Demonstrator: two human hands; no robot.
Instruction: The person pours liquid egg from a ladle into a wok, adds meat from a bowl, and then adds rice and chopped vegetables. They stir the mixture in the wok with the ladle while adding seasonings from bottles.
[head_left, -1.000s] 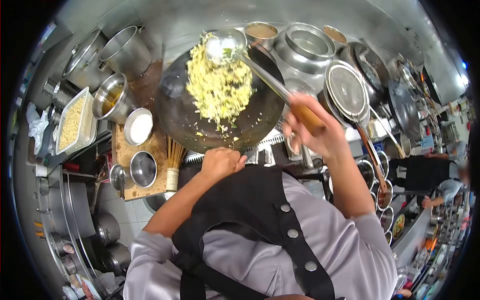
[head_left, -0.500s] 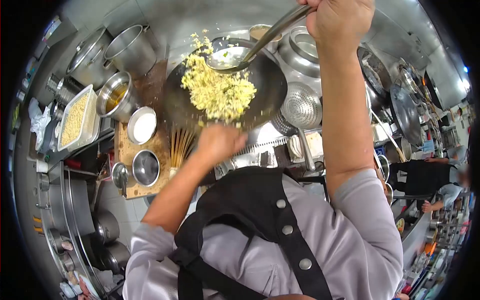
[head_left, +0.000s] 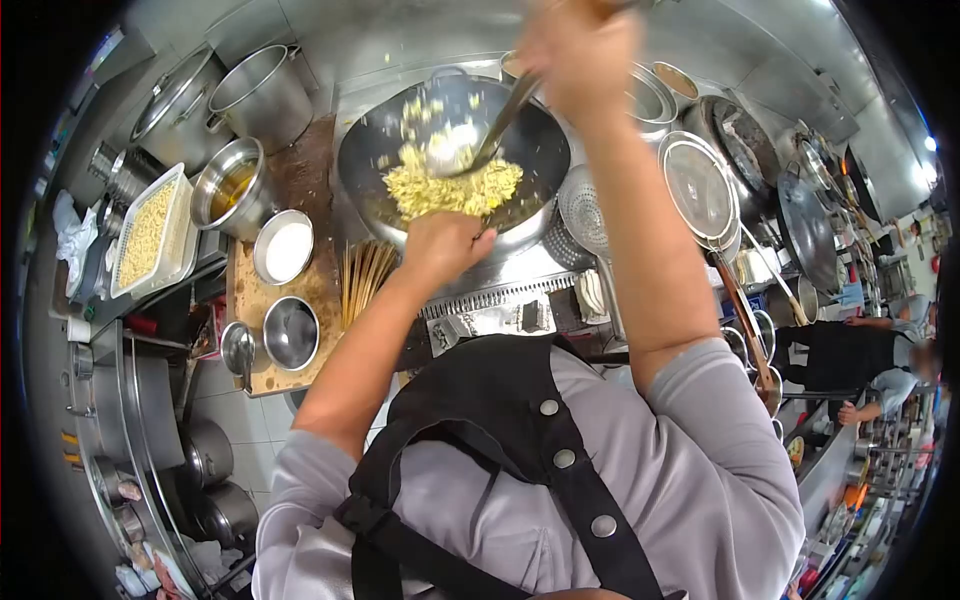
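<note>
A dark wok (head_left: 365,165) holds yellow fried rice (head_left: 455,190), with loose grains in the air above it. My left hand (head_left: 442,248) is closed at the wok's near edge; the part of the edge it grips is covered by my fingers. Blurred by motion, my right hand (head_left: 583,60) is wrapped round the handle of a ladle (head_left: 500,125). The ladle's bowl is down in the rice, also blurred. Right of the wok lies a perforated skimmer (head_left: 583,212).
On the left are a bowl of white powder (head_left: 283,248), an empty metal bowl (head_left: 291,334), a pot of yellow liquid (head_left: 232,190), a basket of grains (head_left: 150,238) and bamboo sticks (head_left: 365,280). A mesh strainer (head_left: 697,188) lies right. A co-worker (head_left: 865,360) stands far right.
The ladle and my right hand have moved left, the ladle's bowl now lower in the rice. The rice has dropped from the air into the wok. The mesh strainer has come into view.
</note>
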